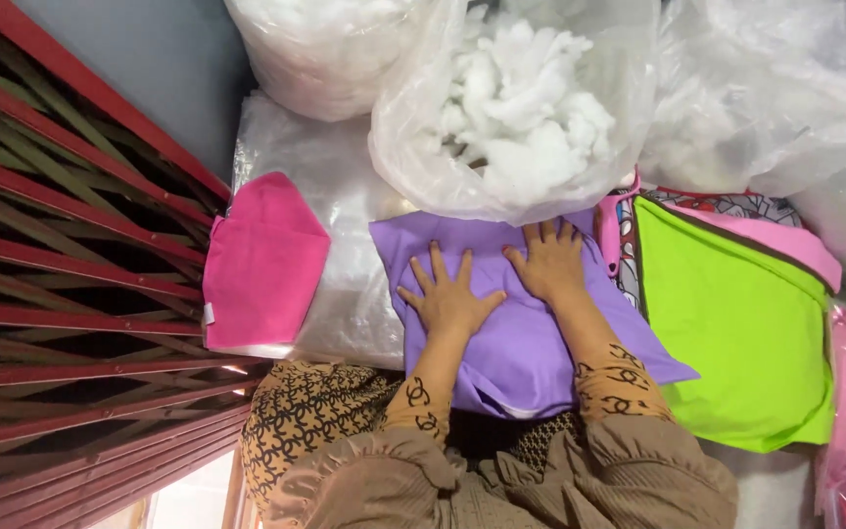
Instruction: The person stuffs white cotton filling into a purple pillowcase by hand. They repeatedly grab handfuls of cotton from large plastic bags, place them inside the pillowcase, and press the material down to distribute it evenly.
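Both hands, left hand and right hand, lie spread flat on the purple cushion cover at frame centre; risk: leaning may tip the open stuffing bag just above.

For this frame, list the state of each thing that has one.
Purple cushion cover: lying flat, pressed under both hands.
Left hand: open, palm down on it.
Right hand: open, palm down on it.
Clear stuffing bag: open, full of white fibre.
Green cover: flat, untouched.
Pink cover: flat, untouched.
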